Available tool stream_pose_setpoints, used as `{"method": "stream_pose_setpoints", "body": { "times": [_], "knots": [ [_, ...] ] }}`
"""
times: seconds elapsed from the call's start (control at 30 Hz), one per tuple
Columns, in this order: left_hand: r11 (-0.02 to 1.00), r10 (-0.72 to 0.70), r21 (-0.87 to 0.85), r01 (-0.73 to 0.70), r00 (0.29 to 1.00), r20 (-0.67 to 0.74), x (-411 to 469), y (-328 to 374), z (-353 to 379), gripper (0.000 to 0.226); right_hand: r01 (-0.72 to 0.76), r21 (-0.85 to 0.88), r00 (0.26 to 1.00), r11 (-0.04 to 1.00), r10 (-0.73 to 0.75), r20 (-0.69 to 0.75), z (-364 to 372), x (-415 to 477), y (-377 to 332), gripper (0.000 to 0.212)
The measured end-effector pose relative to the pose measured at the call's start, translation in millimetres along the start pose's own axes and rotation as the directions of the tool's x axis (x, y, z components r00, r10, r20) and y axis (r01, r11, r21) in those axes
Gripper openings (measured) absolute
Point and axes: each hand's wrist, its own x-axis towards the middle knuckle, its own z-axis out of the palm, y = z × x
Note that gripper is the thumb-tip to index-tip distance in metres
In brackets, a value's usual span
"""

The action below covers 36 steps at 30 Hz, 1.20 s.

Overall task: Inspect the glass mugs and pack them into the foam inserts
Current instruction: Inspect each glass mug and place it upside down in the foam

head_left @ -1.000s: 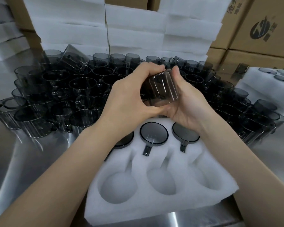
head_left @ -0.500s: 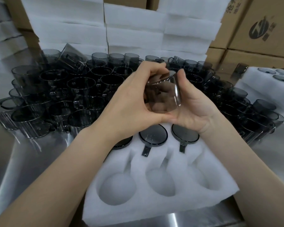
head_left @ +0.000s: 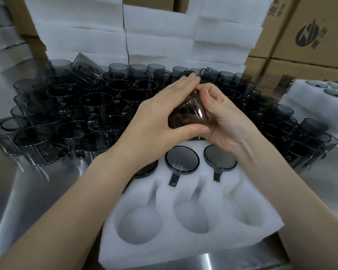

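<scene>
Both hands hold one smoky grey glass mug (head_left: 185,116) above the far edge of a white foam insert (head_left: 207,236). My left hand (head_left: 160,117) wraps it from the left, thumb under its lower rim. My right hand (head_left: 224,121) cups it from the right, fingers curled over its top. The insert's far row holds three mugs sunk upside down: one in the middle (head_left: 182,160), one at the right (head_left: 220,157), and one at the left (head_left: 146,170) mostly hidden by my left forearm. The near row has three bare pockets (head_left: 140,226).
Several loose grey mugs (head_left: 70,117) crowd the steel table (head_left: 27,191) left, behind and right (head_left: 293,133) of my hands. Stacked white foam sheets (head_left: 160,34) and cardboard boxes (head_left: 308,32) stand behind. Another foam insert holding mugs (head_left: 320,98) lies at the right.
The mug has been turned between my hands; my right fingers have curled over its top, and my left fingers now lie straighter across it. The insert is unchanged.
</scene>
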Motion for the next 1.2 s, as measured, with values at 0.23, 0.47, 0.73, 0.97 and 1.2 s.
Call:
{"method": "stream_pose_setpoints", "body": {
  "times": [0.23, 0.47, 0.73, 0.97, 1.2],
  "knots": [
    [0.997, -0.031, -0.071, 0.028, 0.999, -0.041, -1.0, 3.8, 0.7, 0.062, -0.011, -0.054, 0.995, 0.998, 0.005, -0.095, -2.2, 2.8, 2.5, 0.009],
    [0.988, -0.147, -0.097, 0.123, 0.943, -0.299, 4.5, -1.7, -5.0, 0.041, -0.117, -0.079, 0.987, 0.990, 0.125, 0.106, 5.7, -1.4, 0.4, 0.062],
    [0.986, -0.168, -0.061, 0.157, 0.944, -0.285, 5.1, -4.8, -2.7, 0.039, -0.059, -0.088, 0.998, 0.994, 0.055, -0.041, 7.7, -0.8, -1.1, 0.072],
    [0.966, -0.241, -0.167, 0.197, 0.918, -0.316, 6.3, -6.3, -5.8, 0.025, 0.014, -0.357, 0.984, 0.934, -0.075, -0.159, 5.1, 0.5, 1.0, 0.054],
    [0.873, -0.409, -0.393, 0.288, 0.872, -0.270, 9.3, -2.6, -21.8, 0.019, 0.164, -0.662, 0.985, 0.732, -0.159, 0.068, 16.9, -5.0, -15.0, 0.064]
  ]
}}
